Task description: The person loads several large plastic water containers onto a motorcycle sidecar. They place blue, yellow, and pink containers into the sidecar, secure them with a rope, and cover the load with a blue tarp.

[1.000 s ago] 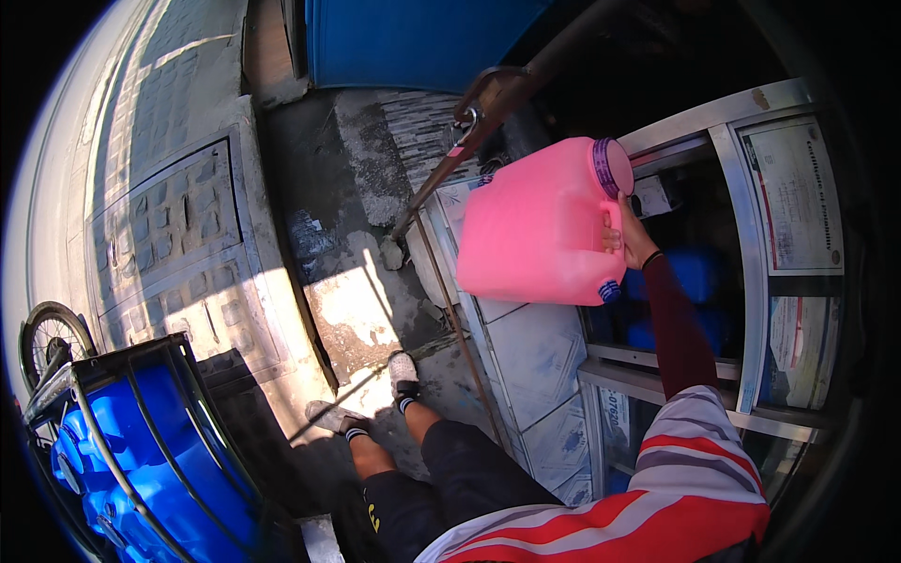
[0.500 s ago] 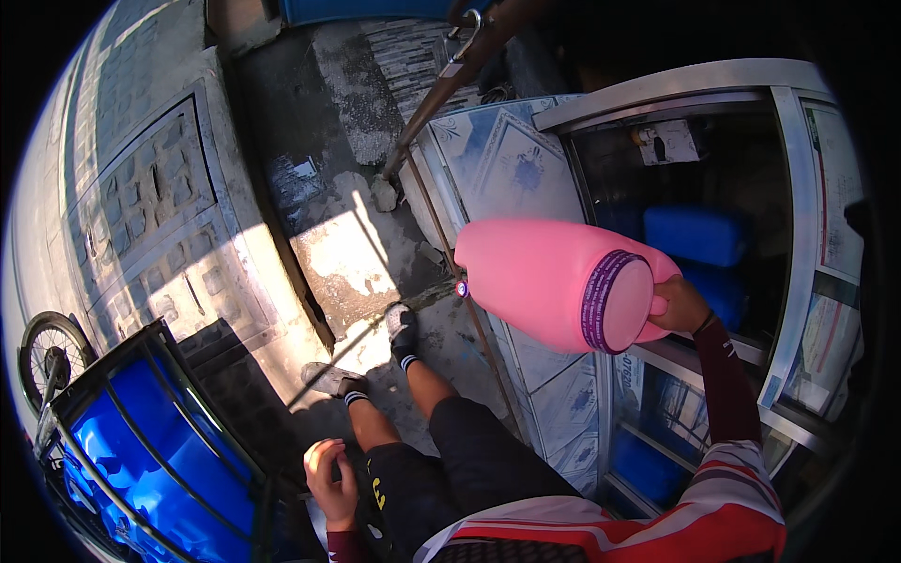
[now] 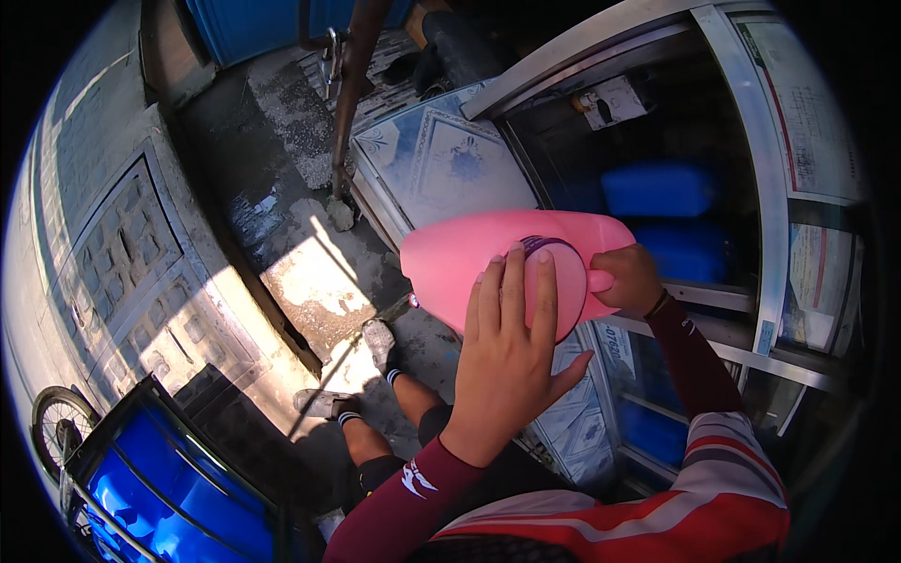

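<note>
A large pink plastic water jug (image 3: 450,239) lies tilted in front of me, its wide round cap (image 3: 566,277) facing me. My right hand (image 3: 631,279) is wrapped round the jug's handle, beside the cap. Across the cap spreads my left hand (image 3: 511,347), its fingers stretched out and apart; whether its palm presses on the cap cannot be made out. That hand hides the cap's left part and much of the purple band around it. On the jug's far left end a small spout (image 3: 413,300) shows.
Blue-patterned tiles cover a counter (image 3: 450,169) below an aluminium-framed opening (image 3: 741,141). Inside stand blue containers (image 3: 657,190). A rusty metal post (image 3: 352,103) rises beyond the counter. At lower left, a dark metal cage (image 3: 164,450) holds blue jugs beside a wheel (image 3: 64,427).
My left hand has come up from beside my leg to the jug's cap. The jug has shifted left in view, with my right hand still on its handle.
</note>
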{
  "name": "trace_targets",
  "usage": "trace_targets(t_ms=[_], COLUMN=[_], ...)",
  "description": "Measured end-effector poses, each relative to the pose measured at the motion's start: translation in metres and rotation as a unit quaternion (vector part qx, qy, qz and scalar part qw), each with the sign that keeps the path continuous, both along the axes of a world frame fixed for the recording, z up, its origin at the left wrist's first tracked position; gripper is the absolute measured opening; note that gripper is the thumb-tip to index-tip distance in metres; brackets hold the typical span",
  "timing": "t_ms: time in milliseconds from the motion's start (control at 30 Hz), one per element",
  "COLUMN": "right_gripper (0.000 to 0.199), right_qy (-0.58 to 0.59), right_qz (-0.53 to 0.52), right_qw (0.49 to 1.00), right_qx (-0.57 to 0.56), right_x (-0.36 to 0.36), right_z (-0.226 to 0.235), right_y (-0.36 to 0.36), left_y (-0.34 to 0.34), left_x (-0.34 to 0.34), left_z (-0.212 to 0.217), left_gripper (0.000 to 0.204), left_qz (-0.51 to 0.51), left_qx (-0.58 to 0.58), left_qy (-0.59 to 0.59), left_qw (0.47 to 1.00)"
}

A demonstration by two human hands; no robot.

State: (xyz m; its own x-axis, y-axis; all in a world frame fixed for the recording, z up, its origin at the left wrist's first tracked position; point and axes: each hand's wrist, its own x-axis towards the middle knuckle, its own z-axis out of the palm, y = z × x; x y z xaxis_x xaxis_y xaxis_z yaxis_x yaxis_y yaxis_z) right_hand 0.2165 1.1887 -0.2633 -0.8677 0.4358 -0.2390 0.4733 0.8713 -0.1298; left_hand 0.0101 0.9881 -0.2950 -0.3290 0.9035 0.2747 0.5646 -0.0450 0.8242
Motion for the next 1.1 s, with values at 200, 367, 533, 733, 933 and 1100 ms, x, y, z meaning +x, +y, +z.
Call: trace_targets(t_ms=[200,367,533,733,933,1100], right_gripper=[0.02,0.02,0.02,0.031,0.027,0.015], right_qy=[0.099,0.121,0.113,0.085,0.305,0.102], right_qz=[0.029,0.021,0.027,0.012,-0.161,-0.227], right_qw=[0.993,0.991,0.992,0.996,0.939,0.959], right_qx=[0.056,0.058,0.047,0.032,0.014,0.136], right_x=[0.004,0.007,-0.001,0.006,0.02,0.094], right_z=[-0.012,-0.015,-0.014,-0.011,-0.006,0.0], right_y=[0.001,-0.002,-0.001,0.003,0.01,0.004], left_y=[0.04,0.036,0.038,0.039,0.031,0.034], left_x=[0.035,0.02,0.009,0.016,0.02,0.017], left_z=[0.005,0.004,-0.005,-0.012,-0.009,-0.009], left_gripper=[0.092,0.074,0.063,0.055,0.054,0.057], left_qz=[0.034,-0.037,-0.076,-0.055,-0.034,-0.024], left_qx=[-0.13,-0.11,-0.069,-0.033,-0.041,-0.036], left_qy=[0.255,0.228,0.231,0.193,0.178,0.151], left_qw=[0.958,0.967,0.968,0.979,0.983,0.988])
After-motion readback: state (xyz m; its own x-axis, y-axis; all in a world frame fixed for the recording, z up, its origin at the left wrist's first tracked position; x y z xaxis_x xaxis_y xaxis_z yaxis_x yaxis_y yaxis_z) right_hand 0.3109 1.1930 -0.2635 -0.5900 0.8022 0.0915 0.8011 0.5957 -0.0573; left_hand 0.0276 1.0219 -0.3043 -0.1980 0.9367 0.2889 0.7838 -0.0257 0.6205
